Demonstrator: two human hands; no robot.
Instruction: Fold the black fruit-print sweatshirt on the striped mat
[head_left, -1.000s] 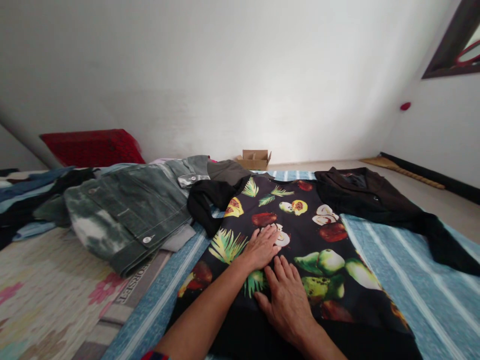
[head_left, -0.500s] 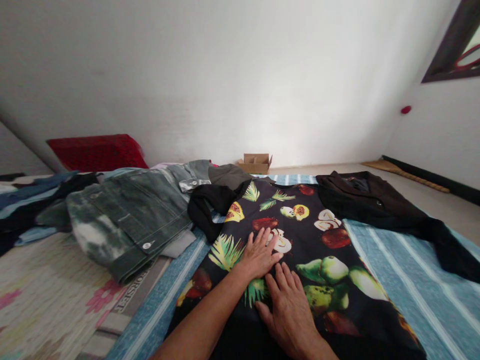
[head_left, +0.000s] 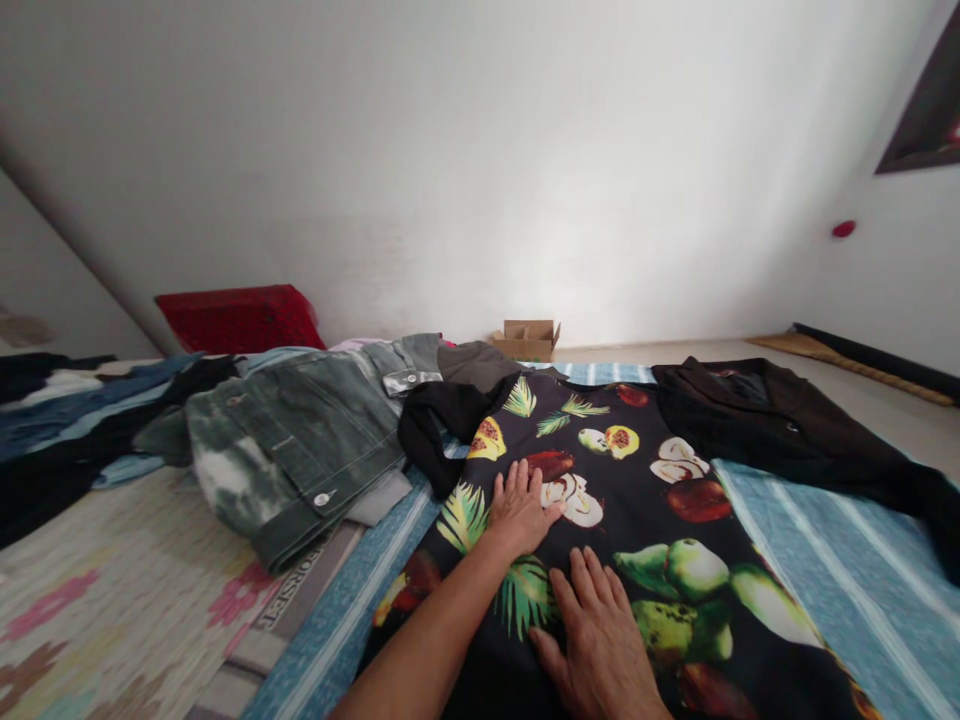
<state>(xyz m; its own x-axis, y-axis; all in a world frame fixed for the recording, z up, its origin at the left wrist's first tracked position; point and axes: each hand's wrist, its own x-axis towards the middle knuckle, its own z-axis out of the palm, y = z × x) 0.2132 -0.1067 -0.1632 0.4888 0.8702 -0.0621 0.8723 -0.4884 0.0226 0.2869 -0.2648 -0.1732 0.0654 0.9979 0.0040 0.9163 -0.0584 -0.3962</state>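
Observation:
A black long-sleeved top printed with fruit and palm leaves lies spread out, its neckline toward the wall. My left hand rests flat on its front, left of the middle, beside a white fruit print. Closer to me, my right hand also presses flat on the cloth, left of the green fruit print. Both hands have their fingers stretched out and grip nothing. The left sleeve of the top is bunched up. Under the top is a blue striped sheet.
Left of the top lies a grey-green denim jacket, with a pile of dark and blue clothes beyond it. A dark brown garment lies at the right sleeve. Near the wall stand a cardboard box and a red object.
The view has turned slightly left, so things appear further right. My left hand has slid a little to the left on the top, away from the right hand, which stays flat.

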